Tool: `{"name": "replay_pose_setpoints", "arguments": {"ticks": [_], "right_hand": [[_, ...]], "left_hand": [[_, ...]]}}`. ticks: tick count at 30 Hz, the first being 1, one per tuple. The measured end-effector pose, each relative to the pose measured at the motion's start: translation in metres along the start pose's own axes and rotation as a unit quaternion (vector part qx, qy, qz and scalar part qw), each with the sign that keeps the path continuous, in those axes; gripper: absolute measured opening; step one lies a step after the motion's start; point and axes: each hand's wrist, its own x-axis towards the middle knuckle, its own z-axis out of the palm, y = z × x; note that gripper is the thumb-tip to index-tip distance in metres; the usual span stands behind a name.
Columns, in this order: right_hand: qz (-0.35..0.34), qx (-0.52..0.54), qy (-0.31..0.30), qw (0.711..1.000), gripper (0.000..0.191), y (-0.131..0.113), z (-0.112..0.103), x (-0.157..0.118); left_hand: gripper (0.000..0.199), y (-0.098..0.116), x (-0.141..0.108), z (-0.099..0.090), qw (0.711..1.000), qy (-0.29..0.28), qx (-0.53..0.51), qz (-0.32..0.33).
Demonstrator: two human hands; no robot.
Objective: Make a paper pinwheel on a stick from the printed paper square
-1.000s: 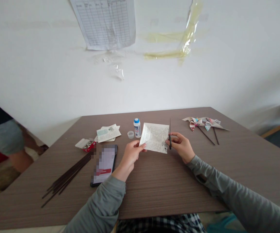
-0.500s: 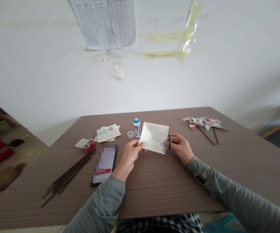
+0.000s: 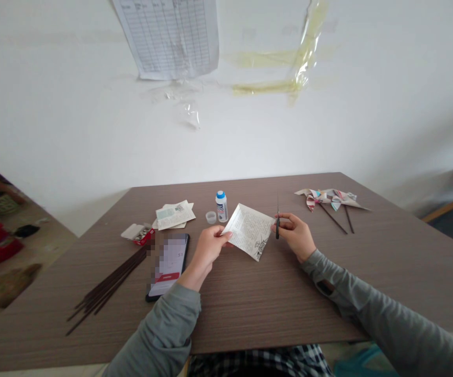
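Note:
A squarish sheet of printed paper (image 3: 248, 230), with a small drawing in its lower right part, is pinched at its left corner by my left hand (image 3: 210, 246). It is held above the table, one corner towards me. My right hand (image 3: 297, 236) is closed on a pair of dark-handled scissors (image 3: 277, 226), blades pointing away from me. The right fingertips are close to the paper's right corner; whether they touch it I cannot tell. A white glue bottle (image 3: 221, 207) with a blue cap stands just beyond the paper, beside a small clear cup (image 3: 211, 217).
More printed paper pieces (image 3: 174, 215) lie at the left, near a small red-and-white box (image 3: 142, 234) of small items. Dark thin sticks (image 3: 111, 283) and a phone (image 3: 169, 267) rest left of my left arm. Two paper pinwheels (image 3: 328, 200) on sticks lie at the back right.
The paper has turned clockwise, its right lower corner swinging towards me. My right hand with the scissors has shifted slightly to the right.

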Motion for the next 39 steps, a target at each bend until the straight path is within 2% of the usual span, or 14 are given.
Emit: {"name": "replay_pose_setpoints", "arguments": {"ticks": [8, 11, 15, 18, 22, 39], "right_hand": [[0.013, 0.034, 0.046, 0.998, 0.078, -0.002, 0.003, -0.003], [0.009, 0.044, 0.059, 0.997, 0.079, -0.002, 0.002, -0.002], [0.023, 0.072, 0.075, 0.994, 0.078, -0.004, 0.005, -0.002], [0.036, 0.108, 0.100, 0.988, 0.076, -0.009, 0.009, -0.004], [0.045, 0.145, 0.123, 0.981, 0.073, -0.016, 0.016, -0.008], [0.059, 0.128, 0.095, 0.986, 0.072, -0.021, 0.016, -0.012]], "left_hand": [[0.025, -0.002, -0.003, 0.005, 0.996, 0.023, -0.077, -0.039], [0.027, -0.006, -0.005, 0.009, 0.993, -0.007, -0.100, -0.057], [0.026, -0.012, -0.008, 0.016, 0.992, -0.056, -0.102, -0.051], [0.020, -0.017, -0.008, 0.022, 0.992, -0.053, -0.098, -0.051], [0.023, -0.023, -0.008, 0.028, 0.993, -0.044, -0.101, -0.046], [0.025, -0.028, -0.003, 0.028, 0.994, -0.011, -0.110, -0.012]]}}
